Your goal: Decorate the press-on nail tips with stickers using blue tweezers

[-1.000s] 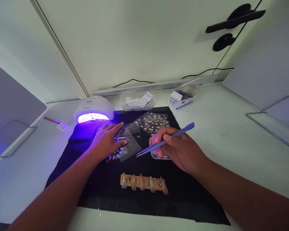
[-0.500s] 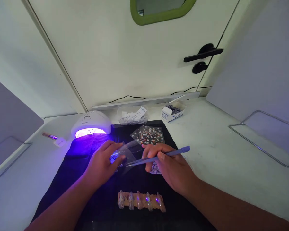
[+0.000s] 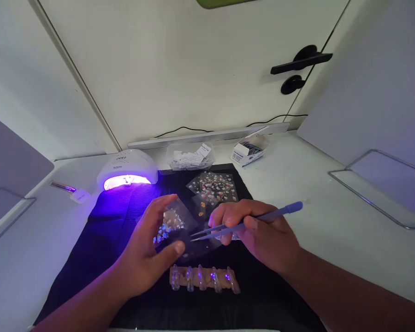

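My right hand grips a pair of blue-grey tweezers, whose slightly parted tips point left. My left hand is open, thumb and fingers spread around a clear sticker sheet with pale and bluish flower-like decals. The tweezer tips hover near my left thumb, over a dark, see-through film; whether they touch it I cannot tell. Nearer me lies a tan strip carrying several clear, shiny nail tips. Beneath my right hand something whitish is partly hidden.
A white nail lamp glows violet at the left on the black cloth. Farther back are more sticker sheets, a clear tub of white packets and an open pad box. A small bottle with a brush cap lies far left.
My left hand has spread its fingers off the sheet it was pinching. My right hand and tweezers have moved slightly right. The view has tilted downward.
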Demonstrator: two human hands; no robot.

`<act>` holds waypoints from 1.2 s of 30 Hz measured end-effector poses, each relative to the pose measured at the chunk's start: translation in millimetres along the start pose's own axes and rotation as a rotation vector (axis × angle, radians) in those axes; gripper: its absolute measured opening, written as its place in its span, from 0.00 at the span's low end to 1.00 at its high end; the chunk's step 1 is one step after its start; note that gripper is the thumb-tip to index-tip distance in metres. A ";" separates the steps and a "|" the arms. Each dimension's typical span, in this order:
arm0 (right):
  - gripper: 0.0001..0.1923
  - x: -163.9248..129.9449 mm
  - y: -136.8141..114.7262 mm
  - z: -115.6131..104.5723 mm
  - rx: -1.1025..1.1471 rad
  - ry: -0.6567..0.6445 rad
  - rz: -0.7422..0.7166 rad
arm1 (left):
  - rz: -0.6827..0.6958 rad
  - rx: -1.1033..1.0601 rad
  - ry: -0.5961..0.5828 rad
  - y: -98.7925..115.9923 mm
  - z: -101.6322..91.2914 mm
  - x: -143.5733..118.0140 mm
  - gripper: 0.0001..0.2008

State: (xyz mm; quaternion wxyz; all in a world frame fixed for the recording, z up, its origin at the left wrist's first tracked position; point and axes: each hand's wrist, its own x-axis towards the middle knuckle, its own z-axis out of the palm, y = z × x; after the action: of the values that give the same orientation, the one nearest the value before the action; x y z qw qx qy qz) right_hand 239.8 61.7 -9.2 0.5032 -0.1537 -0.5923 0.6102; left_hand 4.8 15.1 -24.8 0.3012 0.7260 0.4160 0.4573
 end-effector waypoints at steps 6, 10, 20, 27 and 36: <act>0.13 2.5 -7.2 1.8 0.011 -0.117 0.051 | -0.036 -0.276 -0.011 2.3 -1.0 3.8 0.20; 0.11 2.0 -6.1 3.3 0.014 -0.131 0.039 | -0.054 -0.345 0.011 8.3 2.7 3.7 0.14; 0.10 -2.2 -2.3 15.0 -0.104 -0.068 -0.091 | -0.092 -0.327 0.241 11.5 -1.9 5.0 0.02; 0.12 -2.2 0.6 14.7 -0.070 -0.047 -0.136 | -0.004 -0.320 0.239 10.4 -4.9 -1.6 0.13; 0.13 -0.8 1.7 18.0 -0.015 -0.004 -0.128 | -0.004 -0.263 0.054 14.0 2.8 -10.6 0.22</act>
State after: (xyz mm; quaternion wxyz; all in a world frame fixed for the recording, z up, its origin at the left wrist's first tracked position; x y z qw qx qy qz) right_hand 225.3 51.2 -6.5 0.5387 -0.1180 -0.6065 0.5727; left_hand 9.6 -1.0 -18.8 0.3834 0.6669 0.3618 0.5267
